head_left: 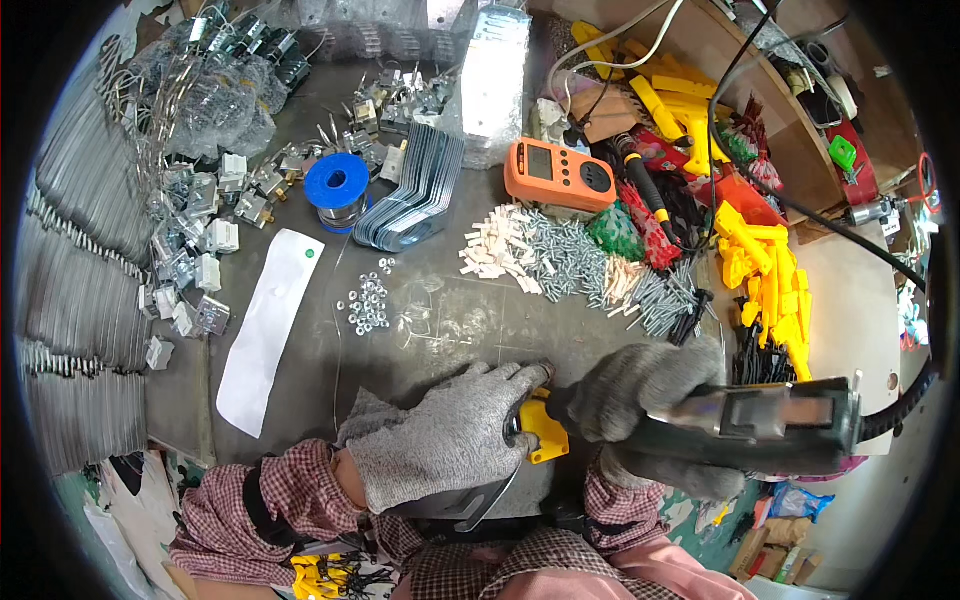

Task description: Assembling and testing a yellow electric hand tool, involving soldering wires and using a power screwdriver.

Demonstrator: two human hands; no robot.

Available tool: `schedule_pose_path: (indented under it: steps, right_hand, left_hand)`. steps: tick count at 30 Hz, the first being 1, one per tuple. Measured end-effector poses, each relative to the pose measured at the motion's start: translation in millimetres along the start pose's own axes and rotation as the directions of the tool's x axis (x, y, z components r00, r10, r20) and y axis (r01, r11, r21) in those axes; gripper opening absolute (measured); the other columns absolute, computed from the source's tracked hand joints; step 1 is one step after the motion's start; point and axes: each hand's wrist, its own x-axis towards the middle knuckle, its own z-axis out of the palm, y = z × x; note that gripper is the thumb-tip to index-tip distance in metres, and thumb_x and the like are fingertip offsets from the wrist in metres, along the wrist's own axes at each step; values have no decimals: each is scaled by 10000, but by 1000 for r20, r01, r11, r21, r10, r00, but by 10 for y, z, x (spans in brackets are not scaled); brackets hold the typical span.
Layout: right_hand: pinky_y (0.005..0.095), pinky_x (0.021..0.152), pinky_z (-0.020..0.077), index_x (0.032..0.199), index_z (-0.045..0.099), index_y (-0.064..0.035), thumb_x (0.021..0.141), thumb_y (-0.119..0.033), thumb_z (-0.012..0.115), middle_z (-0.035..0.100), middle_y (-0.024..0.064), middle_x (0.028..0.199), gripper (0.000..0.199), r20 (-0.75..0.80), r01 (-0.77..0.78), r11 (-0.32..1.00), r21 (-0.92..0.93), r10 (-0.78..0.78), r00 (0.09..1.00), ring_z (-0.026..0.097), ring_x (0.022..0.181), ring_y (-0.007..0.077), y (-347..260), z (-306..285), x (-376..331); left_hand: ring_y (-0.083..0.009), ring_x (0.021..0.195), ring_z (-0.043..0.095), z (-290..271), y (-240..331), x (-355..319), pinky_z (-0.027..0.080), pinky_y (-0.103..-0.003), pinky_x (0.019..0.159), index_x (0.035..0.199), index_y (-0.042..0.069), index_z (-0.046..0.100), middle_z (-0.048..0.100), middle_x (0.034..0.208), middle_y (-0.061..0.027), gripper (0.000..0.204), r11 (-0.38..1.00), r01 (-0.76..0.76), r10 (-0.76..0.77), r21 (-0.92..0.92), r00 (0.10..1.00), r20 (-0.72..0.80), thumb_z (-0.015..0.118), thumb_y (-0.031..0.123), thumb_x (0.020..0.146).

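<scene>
My left hand [440, 435], in a grey knit glove, is closed over a yellow plastic part [545, 435] near the table's front edge. A dark piece with a metal edge [485, 508] shows below that palm; the glove hides much of it. My right hand [645, 390], gloved too and slightly blurred, grips a dark corded electric screwdriver [765, 435]. Its nose points left toward the yellow part, with the tip hidden or too dark to make out. A thick black cable [905, 408] leaves its right end.
Piles of screws [570, 255], nuts [368, 305] and yellow parts [770, 290] lie about the grey table. A blue spool [337, 182], an orange meter [560, 175], bent metal plates [415, 190] and a white strip [268, 335] stand or lie behind. Stacked plates [85, 290] line the left.
</scene>
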Motion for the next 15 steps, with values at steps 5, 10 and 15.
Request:
schedule_pose_path:
  steps: [5, 10, 15]
  right_hand:
    - [368, 451, 537, 981, 552, -31, 763, -753, 745, 650, 122, 723, 778, -129, -35, 995, 98, 48, 990, 637, 528, 242, 41, -72, -3]
    - [519, 614, 566, 1097, 610, 29, 930, -366, 741, 696, 218, 851, 448, 561, -234, 909, 346, -1, 827, 693, 676, 387, 214, -584, 193]
    - [518, 622, 568, 1025, 643, 17, 937, -210, 709, 698, 222, 862, 252, 601, -393, 821, 415, 77, 796, 694, 692, 377, 302, -541, 320]
  left_hand:
    - [-406, 1228, 557, -36, -7, 32, 473, -502, 1054, 1452, 44, 459, 579, 1305, -222, 705, 1000, 10, -10, 4, 999, 45, 733, 325, 866]
    - [-411, 1249, 536, -73, -22, 85, 462, -501, 1063, 1453, 38, 448, 560, 1327, -222, 717, 999, -14, 11, 39, 997, 78, 734, 327, 863]
    - [-435, 1239, 527, -57, -38, 74, 450, -510, 1058, 1399, 33, 457, 515, 1340, -265, 674, 998, -47, 46, 40, 998, 44, 732, 314, 852]
